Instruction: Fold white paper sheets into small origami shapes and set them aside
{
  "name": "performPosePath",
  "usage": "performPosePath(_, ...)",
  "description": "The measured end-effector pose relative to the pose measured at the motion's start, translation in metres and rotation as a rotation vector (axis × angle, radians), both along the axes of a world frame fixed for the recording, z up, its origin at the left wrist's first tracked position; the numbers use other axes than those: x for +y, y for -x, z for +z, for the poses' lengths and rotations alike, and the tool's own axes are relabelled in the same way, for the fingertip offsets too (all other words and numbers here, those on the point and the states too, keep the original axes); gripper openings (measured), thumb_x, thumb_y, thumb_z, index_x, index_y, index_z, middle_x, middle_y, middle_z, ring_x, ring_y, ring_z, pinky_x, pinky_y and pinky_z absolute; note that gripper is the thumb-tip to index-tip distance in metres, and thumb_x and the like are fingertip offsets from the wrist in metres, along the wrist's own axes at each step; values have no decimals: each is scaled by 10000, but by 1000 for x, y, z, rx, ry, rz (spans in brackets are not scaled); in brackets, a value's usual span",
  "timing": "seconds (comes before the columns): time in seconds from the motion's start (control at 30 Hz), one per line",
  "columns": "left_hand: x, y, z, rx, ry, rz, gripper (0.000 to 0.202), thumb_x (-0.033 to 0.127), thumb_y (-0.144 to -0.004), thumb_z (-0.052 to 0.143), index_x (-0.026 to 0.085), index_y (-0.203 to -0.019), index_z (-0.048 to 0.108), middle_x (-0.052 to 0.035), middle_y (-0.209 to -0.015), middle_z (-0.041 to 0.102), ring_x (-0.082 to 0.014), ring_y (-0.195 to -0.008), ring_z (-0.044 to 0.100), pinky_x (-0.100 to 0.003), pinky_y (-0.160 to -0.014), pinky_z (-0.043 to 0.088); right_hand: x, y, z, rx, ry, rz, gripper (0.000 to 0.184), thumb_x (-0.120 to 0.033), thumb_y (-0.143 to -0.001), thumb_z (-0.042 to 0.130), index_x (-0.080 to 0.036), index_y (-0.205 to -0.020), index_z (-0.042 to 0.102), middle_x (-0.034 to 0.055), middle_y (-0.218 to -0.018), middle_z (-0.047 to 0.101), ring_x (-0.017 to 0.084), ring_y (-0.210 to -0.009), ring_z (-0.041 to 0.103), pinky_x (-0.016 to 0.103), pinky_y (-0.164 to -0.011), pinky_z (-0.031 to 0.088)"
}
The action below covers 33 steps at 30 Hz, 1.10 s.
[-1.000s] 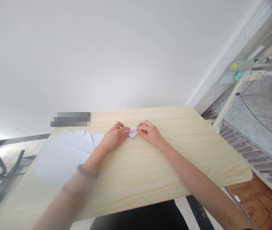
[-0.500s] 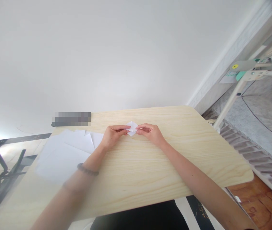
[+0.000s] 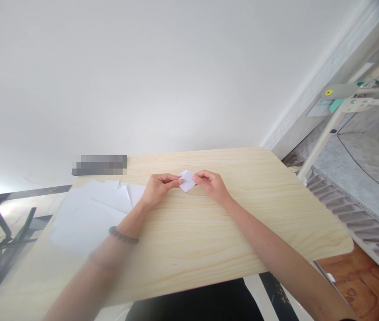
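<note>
A small piece of folded white paper (image 3: pixel 187 182), roughly diamond-shaped, is held just above the wooden table between my two hands. My left hand (image 3: pixel 159 188) pinches its left corner, thumb toward me. On the opposite corner, the thumb and fingertips of my right hand (image 3: pixel 211 183) are closed. Fold lines show faintly on the paper's face; its underside is hidden. A dark beaded bracelet (image 3: pixel 123 236) circles my left wrist.
Loose white sheets (image 3: pixel 85 218) lie on the left of the light wooden table (image 3: pixel 243 240). A blurred-out dark object (image 3: pixel 99 165) sits at the back left edge, by the white wall (image 3: pixel 176 80). Off to the right stands a white metal frame (image 3: pixel 323 142).
The folded paper has turned a little and shifted slightly right, showing a broader single face. My left thumb has moved over its front, while the right fingers have shifted along its edge.
</note>
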State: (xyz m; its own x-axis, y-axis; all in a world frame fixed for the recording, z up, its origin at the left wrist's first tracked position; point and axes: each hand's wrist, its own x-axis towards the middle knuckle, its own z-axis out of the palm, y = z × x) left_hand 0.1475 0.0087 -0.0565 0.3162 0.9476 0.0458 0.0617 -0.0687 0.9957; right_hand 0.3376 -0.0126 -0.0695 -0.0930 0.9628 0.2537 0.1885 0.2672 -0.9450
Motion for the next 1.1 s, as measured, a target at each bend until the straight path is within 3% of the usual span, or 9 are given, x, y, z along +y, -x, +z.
performPosePath(0.4,0,-1,2,-100,102,-29,270,337,-636,689,121,-771,599,-52,-775,682,-169,-755,623,-300,-716,501,-1,8,-4,-14,-31,-77,253,-423,-741,535,-171,-756,553,24,-731,617,140,-662,601,262,-623,501)
performPosePath(0.53,2,3,2,-86,130,-64,388,324,-647,687,153,-970,556,-33,-717,687,-161,-726,626,-315,-730,485,-2,7,-3,-55,-68,-94,238,-412,-746,533,-174,-746,532,15,-711,601,130,-649,587,250,-613,482)
performPosePath(0.67,2,6,3,19,147,-144,512,365,-656,669,174,-1112,537,-50,-815,691,-185,-781,622,-333,-783,455,-3,5,1,-162,-144,-49,207,-379,-772,504,-175,-748,533,9,-709,587,119,-663,558,241,-634,454)
performPosePath(0.83,1,5,5,37,145,-197,468,399,-655,654,163,-1055,599,-66,-894,678,-222,-864,602,-341,-807,442,-5,3,5,-240,-193,31,188,-347,-793,474,-174,-748,531,9,-727,579,116,-685,544,241,-658,437)
performPosePath(1.1,0,1,4,33,120,-144,357,420,-668,633,133,-880,631,-63,-803,677,-171,-739,606,-284,-696,459,-5,7,1,-238,-175,36,160,-345,-792,463,-188,-767,478,5,-716,552,115,-669,536,246,-649,435)
